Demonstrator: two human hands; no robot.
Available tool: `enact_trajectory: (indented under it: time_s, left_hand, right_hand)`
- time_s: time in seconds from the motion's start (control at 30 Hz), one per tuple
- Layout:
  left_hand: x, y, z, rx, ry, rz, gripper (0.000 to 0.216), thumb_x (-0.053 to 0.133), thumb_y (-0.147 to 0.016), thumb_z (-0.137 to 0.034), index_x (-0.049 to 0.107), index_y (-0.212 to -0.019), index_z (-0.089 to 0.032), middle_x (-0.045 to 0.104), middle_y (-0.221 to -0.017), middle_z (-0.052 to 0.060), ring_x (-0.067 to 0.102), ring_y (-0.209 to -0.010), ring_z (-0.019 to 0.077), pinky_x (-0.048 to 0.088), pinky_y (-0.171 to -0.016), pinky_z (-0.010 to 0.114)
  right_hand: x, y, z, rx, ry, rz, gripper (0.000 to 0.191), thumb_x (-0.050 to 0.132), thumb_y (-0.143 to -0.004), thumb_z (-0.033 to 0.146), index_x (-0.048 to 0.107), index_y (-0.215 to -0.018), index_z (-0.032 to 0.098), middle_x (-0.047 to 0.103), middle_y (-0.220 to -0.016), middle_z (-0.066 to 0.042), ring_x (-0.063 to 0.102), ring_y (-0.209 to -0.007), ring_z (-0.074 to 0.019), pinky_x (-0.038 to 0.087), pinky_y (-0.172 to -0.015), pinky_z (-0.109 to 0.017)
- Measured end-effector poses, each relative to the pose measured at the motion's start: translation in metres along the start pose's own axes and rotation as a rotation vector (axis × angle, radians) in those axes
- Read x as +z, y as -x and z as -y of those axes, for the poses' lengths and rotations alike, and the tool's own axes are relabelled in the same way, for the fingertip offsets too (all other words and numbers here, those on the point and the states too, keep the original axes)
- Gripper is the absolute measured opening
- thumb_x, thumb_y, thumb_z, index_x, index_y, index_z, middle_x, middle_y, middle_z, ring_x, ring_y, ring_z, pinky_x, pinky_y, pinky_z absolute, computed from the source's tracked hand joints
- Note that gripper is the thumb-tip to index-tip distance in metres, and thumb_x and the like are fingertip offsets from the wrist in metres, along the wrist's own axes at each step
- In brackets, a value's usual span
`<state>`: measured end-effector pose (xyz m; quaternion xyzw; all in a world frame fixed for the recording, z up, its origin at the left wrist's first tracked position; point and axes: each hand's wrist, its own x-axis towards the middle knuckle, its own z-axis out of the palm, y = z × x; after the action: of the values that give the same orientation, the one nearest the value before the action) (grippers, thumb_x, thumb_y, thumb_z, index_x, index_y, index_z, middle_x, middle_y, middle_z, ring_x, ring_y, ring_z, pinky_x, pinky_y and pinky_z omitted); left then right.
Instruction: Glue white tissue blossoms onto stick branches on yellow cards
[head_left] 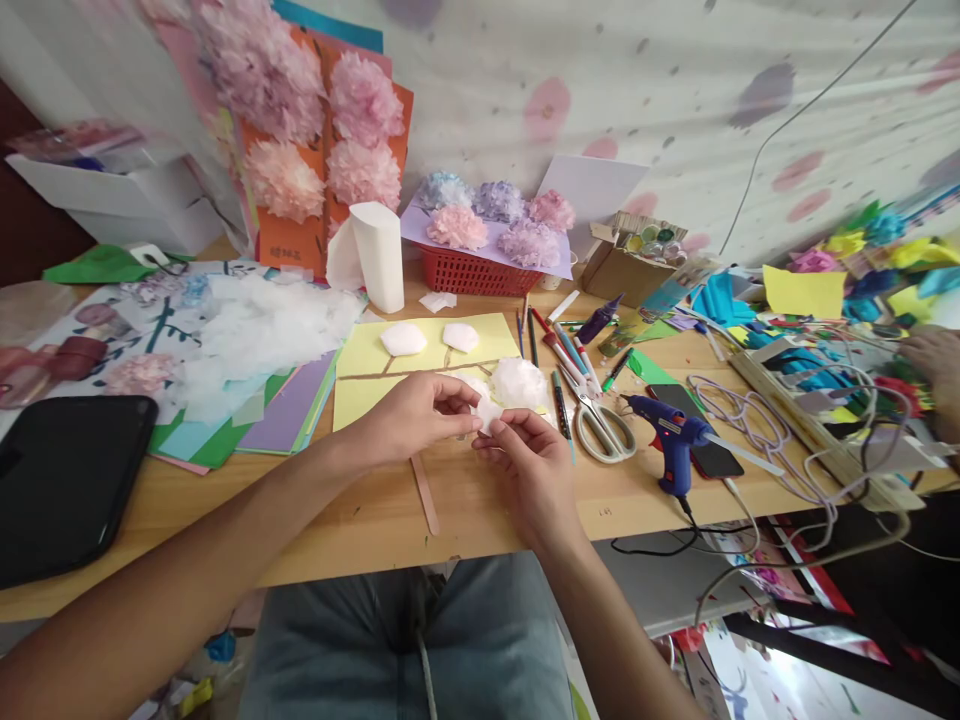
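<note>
My left hand (442, 408) and my right hand (529, 460) meet over the table's front part, fingers pinched on a small white piece of cotton or soft paper (487, 410) between them. Just behind lies a yellow sheet (356, 400) with a brown branch drawn across it and two white padded shapes (403, 339) stuck on its upper part. A fluffy cotton ball (519, 384) rests at the sheet's right side, beyond my right hand. Below my left hand a wooden craft stick (424, 495) lies on the table, its upper end near my fingers.
At right lie scissors (604, 430), markers (562, 350), a blue glue gun (675, 440) with its cord, a phone (697, 435) and a power strip (817, 410). Cotton wool (255, 320) and a black tray-like object (71, 485) are left. Another person's hand (930, 355) shows far right.
</note>
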<state>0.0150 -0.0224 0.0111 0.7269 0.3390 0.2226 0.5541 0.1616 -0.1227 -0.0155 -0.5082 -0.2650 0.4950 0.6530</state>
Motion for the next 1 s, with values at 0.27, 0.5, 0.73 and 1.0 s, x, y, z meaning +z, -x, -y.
enact_trajectory:
  time_s: [0.27,0.5,0.73,1.0]
  left_hand:
    - [0.004,0.003,-0.001,-0.019,0.108,0.036,0.020,0.068,-0.082,-0.035,0.071,-0.085,-0.015,0.069,-0.080,0.002,0.060,-0.074,0.0133,0.047,-0.066,0.025]
    - [0.007,0.005,-0.001,-0.078,0.234,-0.019,0.019,0.073,-0.079,-0.033,0.072,-0.084,-0.015,0.071,-0.083,0.004,0.066,-0.076,0.0145,0.056,-0.067,0.025]
    - [0.011,0.003,0.003,-0.148,0.375,-0.070,0.018,0.078,-0.076,-0.026,0.071,-0.087,-0.014,0.074,-0.078,0.004,0.071,-0.073,0.0149,0.062,-0.074,0.030]
    - [0.011,0.006,-0.003,-0.190,0.521,-0.078,0.017,0.079,-0.072,-0.021,0.073,-0.086,-0.012,0.073,-0.077,0.003,0.071,-0.073,0.0140,0.063,-0.080,0.032]
  right_hand:
    - [0.000,0.001,-0.005,-0.102,0.149,0.024,0.025,0.083,-0.077,0.041,0.071,-0.085,0.020,0.070,-0.071,0.000,0.064,-0.064,-0.0119,0.052,-0.065,-0.025]
    - [-0.001,0.000,-0.003,-0.108,0.243,0.074,0.024,0.079,-0.080,0.041,0.070,-0.080,0.019,0.068,-0.066,0.001,0.061,-0.062,-0.0125,0.049,-0.063,-0.025]
    - [-0.002,0.002,-0.008,-0.163,0.217,0.030,0.020,0.078,-0.081,0.037,0.066,-0.087,0.021,0.072,-0.077,0.000,0.067,-0.070,-0.0148,0.055,-0.071,-0.028]
    - [-0.003,0.006,-0.011,-0.462,0.481,0.014,0.010,0.066,-0.089,0.026,0.076,-0.089,0.025,0.072,-0.090,-0.003,0.067,-0.080,-0.0166,0.056,-0.071,-0.030]
